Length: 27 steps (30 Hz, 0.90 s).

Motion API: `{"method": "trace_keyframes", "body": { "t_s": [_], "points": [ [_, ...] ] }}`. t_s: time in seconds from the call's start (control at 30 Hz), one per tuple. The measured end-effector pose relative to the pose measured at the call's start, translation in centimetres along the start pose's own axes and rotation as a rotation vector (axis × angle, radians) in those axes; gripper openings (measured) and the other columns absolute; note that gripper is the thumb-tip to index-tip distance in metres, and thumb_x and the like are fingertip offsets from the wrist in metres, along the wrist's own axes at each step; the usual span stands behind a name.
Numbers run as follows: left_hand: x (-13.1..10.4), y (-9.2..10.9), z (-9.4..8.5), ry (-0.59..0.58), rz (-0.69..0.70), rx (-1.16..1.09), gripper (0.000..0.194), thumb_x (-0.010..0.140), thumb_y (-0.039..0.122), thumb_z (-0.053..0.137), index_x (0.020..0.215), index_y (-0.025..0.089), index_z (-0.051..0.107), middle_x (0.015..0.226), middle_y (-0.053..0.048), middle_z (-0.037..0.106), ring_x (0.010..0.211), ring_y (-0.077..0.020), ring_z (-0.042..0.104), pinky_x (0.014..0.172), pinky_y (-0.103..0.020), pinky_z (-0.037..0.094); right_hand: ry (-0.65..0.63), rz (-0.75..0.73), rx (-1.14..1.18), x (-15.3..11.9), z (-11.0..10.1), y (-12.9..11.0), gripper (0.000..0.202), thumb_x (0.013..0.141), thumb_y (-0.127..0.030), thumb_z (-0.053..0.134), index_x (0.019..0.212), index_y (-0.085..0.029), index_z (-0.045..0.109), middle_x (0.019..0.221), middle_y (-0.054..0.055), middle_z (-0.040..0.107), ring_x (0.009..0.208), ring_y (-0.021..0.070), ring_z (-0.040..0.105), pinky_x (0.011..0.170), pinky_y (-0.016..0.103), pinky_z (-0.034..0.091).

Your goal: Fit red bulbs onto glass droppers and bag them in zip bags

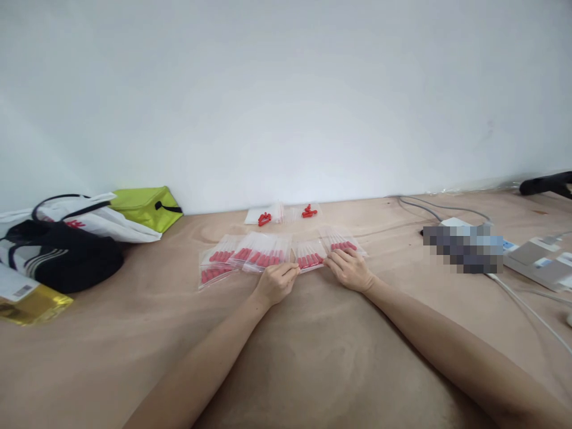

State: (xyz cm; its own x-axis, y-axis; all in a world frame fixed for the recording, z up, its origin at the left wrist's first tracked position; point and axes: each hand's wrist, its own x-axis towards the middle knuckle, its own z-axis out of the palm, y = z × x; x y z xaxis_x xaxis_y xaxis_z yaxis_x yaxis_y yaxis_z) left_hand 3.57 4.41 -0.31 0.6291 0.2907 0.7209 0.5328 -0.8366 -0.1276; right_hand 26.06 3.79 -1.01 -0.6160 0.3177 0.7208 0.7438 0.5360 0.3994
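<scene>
Several clear plastic bags with red pieces lie fanned out on the brown table. My left hand [276, 282] has its fingers pinched on the lower left corner of a middle bag [310, 255]. The fingers of my right hand [349, 269] are pressed together at that bag's right corner, just below the rightmost bags [343, 243]. Left of my hands lie overlapping bags [261, 253] and, further left, more filled bags [217, 268]. Against the wall are two small piles of loose red pieces, a left pile [264, 218] and a right pile [308, 211], beside empty-looking bags [277, 213].
On the left stand a lime-green bag [145, 205], a white bag [127, 227], a black cap [74, 256] and a yellow packet [38, 305]. A blurred-out object [467, 247], cables [531, 307] and a grey flat device [538, 262] lie on the right.
</scene>
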Motion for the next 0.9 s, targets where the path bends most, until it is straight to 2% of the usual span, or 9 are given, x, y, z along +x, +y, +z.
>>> {"method": "trace_keyframes", "body": {
  "t_s": [0.2, 0.33, 0.4, 0.47, 0.57, 0.63, 0.7, 0.77, 0.9],
  "points": [
    [0.0, -0.2, 0.0, -0.005, -0.004, 0.005, 0.020, 0.084, 0.014, 0.044, 0.072, 0.016, 0.061, 0.075, -0.002, 0.068, 0.066, -0.0110, 0.063, 0.060, -0.022, 0.049, -0.007, 0.073, 0.031, -0.8, 0.1, 0.5, 0.029, 0.086, -0.028, 0.044, 0.061, -0.017, 0.055, 0.059, 0.001, 0.055, 0.060, 0.0117, 0.045, 0.060, 0.028, 0.026],
    [0.3, -0.1, -0.1, -0.082, -0.010, 0.071, 0.019, 0.083, 0.014, 0.045, 0.075, 0.018, 0.062, 0.078, -0.001, 0.068, 0.074, -0.0145, 0.062, 0.070, -0.030, 0.046, -0.049, 0.125, 0.171, -0.9, -0.1, 1.2, 0.036, 0.082, -0.040, 0.048, 0.054, -0.018, 0.051, 0.055, 0.001, 0.053, 0.060, 0.0123, 0.045, 0.062, 0.027, 0.028],
    [0.6, 0.3, -0.2, -0.134, -0.064, 0.136, 0.016, 0.082, 0.015, 0.047, 0.086, 0.019, 0.062, 0.089, -0.004, 0.067, 0.085, -0.0186, 0.060, 0.076, -0.035, 0.044, -0.095, 0.284, 0.245, -1.0, -0.2, 1.9, 0.035, 0.080, -0.045, 0.048, 0.057, -0.018, 0.053, 0.061, 0.002, 0.057, 0.066, 0.0140, 0.048, 0.065, 0.028, 0.030],
    [0.9, 1.1, -0.2, -0.177, -0.130, 0.184, 0.020, 0.081, 0.016, 0.050, 0.099, 0.018, 0.059, 0.100, -0.007, 0.064, 0.095, -0.0222, 0.057, 0.081, -0.038, 0.041, -0.137, 0.573, 0.221, -1.1, -0.2, 2.7, 0.034, 0.079, -0.046, 0.046, 0.066, -0.018, 0.057, 0.072, 0.005, 0.061, 0.075, 0.0174, 0.050, 0.070, 0.031, 0.030],
    [1.3, 2.6, -0.1, -0.236, -0.173, 0.195, 0.026, 0.080, 0.020, 0.052, 0.107, 0.020, 0.056, 0.109, -0.009, 0.060, 0.104, -0.0234, 0.052, 0.090, -0.043, 0.035, -0.246, 1.025, 0.091, -1.6, 0.4, 3.8, 0.035, 0.077, -0.047, 0.046, 0.083, -0.015, 0.060, 0.086, 0.011, 0.062, 0.086, 0.0248, 0.052, 0.074, 0.038, 0.031],
    [1.5, 3.3, 0.2, -0.264, -0.184, 0.182, 0.027, 0.081, 0.023, 0.053, 0.107, 0.023, 0.055, 0.112, -0.007, 0.059, 0.106, -0.0235, 0.050, 0.093, -0.047, 0.031, -0.373, 1.222, 0.099, -1.9, 1.0, 4.3, 0.044, 0.073, -0.052, 0.048, 0.092, -0.014, 0.059, 0.089, 0.014, 0.063, 0.088, 0.0280, 0.053, 0.074, 0.040, 0.033],
    [1.5, 3.6, 0.5, -0.278, -0.195, 0.168, 0.025, 0.082, 0.024, 0.052, 0.107, 0.025, 0.055, 0.110, -0.006, 0.060, 0.104, -0.0236, 0.052, 0.095, -0.052, 0.027, -0.494, 1.330, 0.178, -2.1, 1.5, 4.7, 0.048, 0.069, -0.056, 0.048, 0.091, -0.015, 0.060, 0.087, 0.013, 0.064, 0.085, 0.0285, 0.055, 0.074, 0.041, 0.034],
    [1.5, 3.4, 0.8, -0.279, -0.204, 0.162, 0.024, 0.082, 0.024, 0.051, 0.106, 0.025, 0.056, 0.108, -0.006, 0.061, 0.101, -0.0242, 0.053, 0.095, -0.055, 0.024, -0.566, 1.377, 0.254, -2.1, 1.7, 4.9, 0.043, 0.068, -0.057, 0.048, 0.079, -0.018, 0.063, 0.080, 0.010, 0.065, 0.082, 0.0280, 0.057, 0.074, 0.041, 0.034],
    [1.5, 2.3, 1.0, -0.264, -0.234, 0.184, 0.025, 0.080, 0.029, 0.050, 0.103, 0.022, 0.058, 0.106, -0.007, 0.061, 0.099, -0.0265, 0.053, 0.096, -0.059, 0.018, -0.548, 1.375, 0.329, -1.9, 1.6, 4.7, 0.034, 0.072, -0.050, 0.047, 0.067, -0.021, 0.063, 0.071, 0.006, 0.065, 0.076, 0.0250, 0.059, 0.071, 0.038, 0.036]
  ]
}}
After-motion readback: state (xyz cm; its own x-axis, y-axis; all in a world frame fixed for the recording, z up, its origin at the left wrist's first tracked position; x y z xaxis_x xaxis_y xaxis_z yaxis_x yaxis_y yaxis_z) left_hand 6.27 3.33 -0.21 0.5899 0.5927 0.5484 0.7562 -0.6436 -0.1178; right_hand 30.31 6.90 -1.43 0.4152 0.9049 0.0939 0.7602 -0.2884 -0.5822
